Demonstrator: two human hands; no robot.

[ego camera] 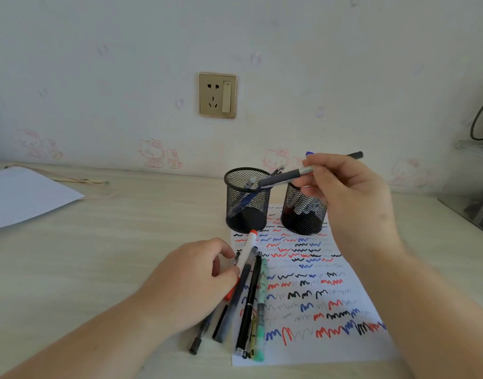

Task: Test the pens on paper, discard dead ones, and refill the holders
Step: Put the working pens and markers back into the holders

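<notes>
— Pens (245,302) are lying in a loose row along the near left edge of the scribbled paper (316,291), and our left hand (191,277) is resting right over them. Are we picking one?

— We are pinching the white pen with the orange cap (248,243), thumb and fingertips curled onto its barrel, while the dark ones and the green pen (260,310) are lying just beside our knuckles, untouched. We are judging that it goes into a holder next, so we should be lifting it clear without rolling its neighbours off the sheet.

— And further out?

— Our right hand (344,187) is gripping a grey-barrelled pen (303,175) above the two mesh holders, fingers wrapped round its middle, with another pen end, blue, poking out behind the fingers.

— Which holder are we aiming for?

— The tip is pointing down-left toward the rim of the left holder (247,199), which is already carrying a blue pen leaning inside. The right holder (303,212) is sitting directly under our palm, partly hidden. We should be tilting the pen steeper, tip down, so that it is dropping through the mouth instead of catching on the wire rim.

— Anything to be watching?

— Both holders are standing on the far end of the paper, close together, so a nudge from our wrist could be tipping one. We cannot tell how full the right one is.
</notes>
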